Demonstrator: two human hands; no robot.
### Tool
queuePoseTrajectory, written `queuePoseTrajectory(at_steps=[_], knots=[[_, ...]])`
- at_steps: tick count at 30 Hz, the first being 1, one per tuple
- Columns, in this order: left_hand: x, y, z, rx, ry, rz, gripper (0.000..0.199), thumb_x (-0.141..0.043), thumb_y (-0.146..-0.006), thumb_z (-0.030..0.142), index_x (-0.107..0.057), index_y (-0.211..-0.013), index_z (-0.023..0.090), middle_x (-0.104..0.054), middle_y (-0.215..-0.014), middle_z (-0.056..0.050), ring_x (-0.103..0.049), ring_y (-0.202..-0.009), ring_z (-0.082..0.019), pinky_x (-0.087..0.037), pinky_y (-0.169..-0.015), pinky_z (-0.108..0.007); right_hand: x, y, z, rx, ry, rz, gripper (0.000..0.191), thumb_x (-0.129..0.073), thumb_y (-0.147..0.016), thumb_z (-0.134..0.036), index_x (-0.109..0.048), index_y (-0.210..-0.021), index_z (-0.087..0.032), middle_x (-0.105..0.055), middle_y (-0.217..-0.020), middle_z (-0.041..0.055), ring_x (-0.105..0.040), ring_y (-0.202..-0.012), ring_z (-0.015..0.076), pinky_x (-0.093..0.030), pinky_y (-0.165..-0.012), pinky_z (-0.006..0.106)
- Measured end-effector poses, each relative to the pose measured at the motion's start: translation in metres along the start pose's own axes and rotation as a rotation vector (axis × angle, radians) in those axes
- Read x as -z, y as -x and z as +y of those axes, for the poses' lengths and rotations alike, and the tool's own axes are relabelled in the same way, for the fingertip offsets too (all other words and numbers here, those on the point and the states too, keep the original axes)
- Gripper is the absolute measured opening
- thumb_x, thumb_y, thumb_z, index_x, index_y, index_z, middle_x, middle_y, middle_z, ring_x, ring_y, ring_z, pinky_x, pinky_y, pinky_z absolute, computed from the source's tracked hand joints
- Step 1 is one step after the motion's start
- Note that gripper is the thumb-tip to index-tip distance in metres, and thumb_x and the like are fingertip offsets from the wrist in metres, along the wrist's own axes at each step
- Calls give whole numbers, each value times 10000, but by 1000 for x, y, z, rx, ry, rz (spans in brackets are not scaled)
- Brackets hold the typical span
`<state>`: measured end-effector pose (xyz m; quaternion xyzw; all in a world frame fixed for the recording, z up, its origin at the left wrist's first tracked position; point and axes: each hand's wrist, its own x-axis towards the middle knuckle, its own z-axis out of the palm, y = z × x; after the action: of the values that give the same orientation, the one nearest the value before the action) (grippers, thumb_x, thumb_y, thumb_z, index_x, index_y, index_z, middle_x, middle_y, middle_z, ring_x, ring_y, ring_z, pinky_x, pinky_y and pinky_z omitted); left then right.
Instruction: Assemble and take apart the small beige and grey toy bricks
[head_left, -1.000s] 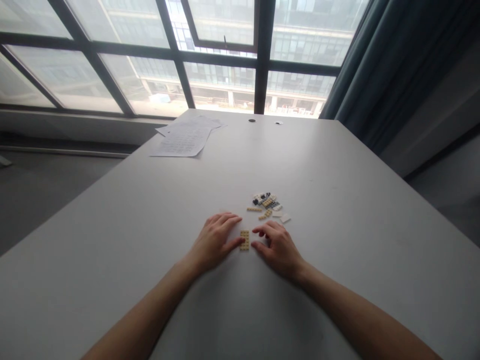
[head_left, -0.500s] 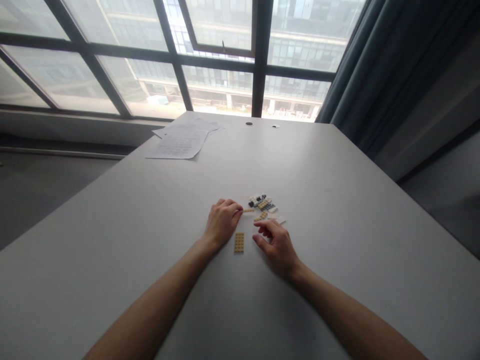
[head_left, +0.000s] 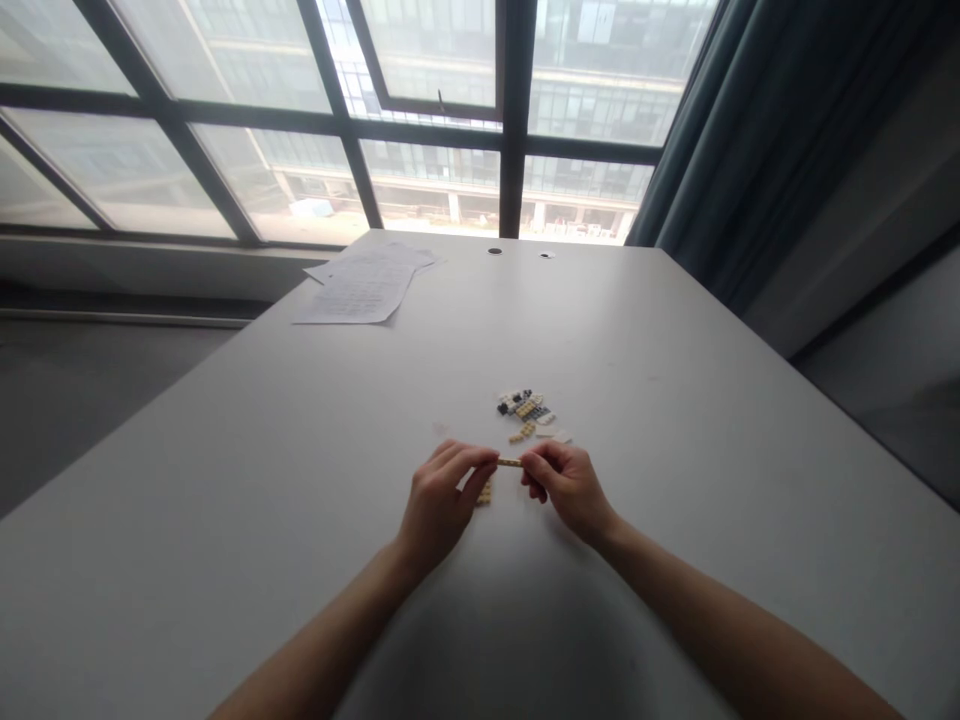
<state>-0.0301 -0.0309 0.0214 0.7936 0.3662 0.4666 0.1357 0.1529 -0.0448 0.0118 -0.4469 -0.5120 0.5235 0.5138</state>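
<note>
A narrow tan toy brick strip [head_left: 510, 462] is held level between my two hands. My left hand [head_left: 442, 500] pinches its left end, while the fingers of my right hand [head_left: 568, 488] close on its right end. Under the left hand's fingertips a wider tan studded plate [head_left: 485, 492] lies on the table, partly covered by that hand. Just beyond the hands, small tan pieces [head_left: 523, 432] lie beside a heap of white, black, grey and tan bricks [head_left: 525, 404]. Flat white pieces [head_left: 555, 434] rest just past the right hand.
The white table [head_left: 300, 480] reaches to large windows at the back. Printed sheets of paper [head_left: 360, 290] lie at its far left. Two round cable holes, one being a dark opening [head_left: 495, 251], are near the far edge. A dark curtain [head_left: 720, 180] hangs at the right.
My left hand has brought the tan strip nearer to me, over the wider plate. My right hand, open before, has closed on the strip's other end.
</note>
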Motion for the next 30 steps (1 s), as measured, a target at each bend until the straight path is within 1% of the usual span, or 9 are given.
queuePoseTrajectory(at_steps=[3,6,11,14,17,20,23,26,30], knots=[[-3,3,0,-48,42,4,106,-621,-832,154,-656,-919,202,-683,-831,-26,-607,-774,-140,-496,-714,-261,2,4,1,-42,-23,36,247,-656,-799,-376,-617,-719,-146,-611,-584,-5,-514,-459,81,-399,-425,194],[-4,5,1,-56,51,2,103,-621,-832,144,-659,-906,205,-686,-813,-19,-608,-760,-131,-496,-707,-253,1,9,4,-61,-101,88,231,-663,-794,-372,-639,-761,-144,-627,-612,3,-545,-485,90,-432,-448,205],[-4,6,2,-46,25,6,37,-623,-839,188,-655,-855,195,-680,-763,-13,-603,-708,-128,-490,-680,-247,0,17,5,1,-130,68,201,-682,-778,-332,-674,-879,-159,-660,-661,14,-593,-540,114,-489,-513,239],[-4,7,3,-5,12,-13,69,-588,-865,221,-643,-844,186,-666,-754,-25,-598,-690,-131,-484,-663,-247,0,19,5,-1,-118,77,186,-698,-763,-321,-679,-856,-162,-666,-653,14,-596,-543,118,-503,-542,255],[-4,7,6,31,-6,-37,110,-566,-881,254,-629,-831,180,-648,-756,-35,-594,-691,-137,-481,-657,-248,-1,20,5,5,-110,95,192,-687,-773,-343,-671,-836,-162,-656,-639,10,-588,-536,118,-496,-533,255],[-4,7,8,20,-10,-58,169,-533,-899,282,-623,-796,182,-638,-735,-38,-586,-680,-143,-476,-650,-253,-3,21,6,19,-87,99,231,-659,-794,-391,-647,-767,-161,-634,-610,4,-562,-507,115,-476,-502,250],[-5,8,8,10,1,-80,203,-516,-909,272,-616,-755,184,-631,-709,-33,-571,-662,-141,-463,-651,-255,-3,22,6,21,-48,88,300,-618,-825,-425,-607,-685,-160,-603,-571,-3,-522,-473,100,-439,-468,231],[-6,9,6,4,18,-90,196,-532,-902,254,-605,-734,184,-628,-702,-26,-568,-669,-139,-454,-661,-253,-1,22,7,19,-28,85,323,-596,-842,-430,-585,-668,-159,-581,-556,-10,-499,-458,86,-406,-450,212],[-6,8,7,-8,27,-91,214,-529,-904,248,-591,-709,186,-619,-689,-17,-562,-663,-133,-445,-661,-249,0,22,8,19,-35,83,335,-594,-842,-440,-572,-660,-159,-575,-549,-12,-490,-450,82,-394,-439,206]])
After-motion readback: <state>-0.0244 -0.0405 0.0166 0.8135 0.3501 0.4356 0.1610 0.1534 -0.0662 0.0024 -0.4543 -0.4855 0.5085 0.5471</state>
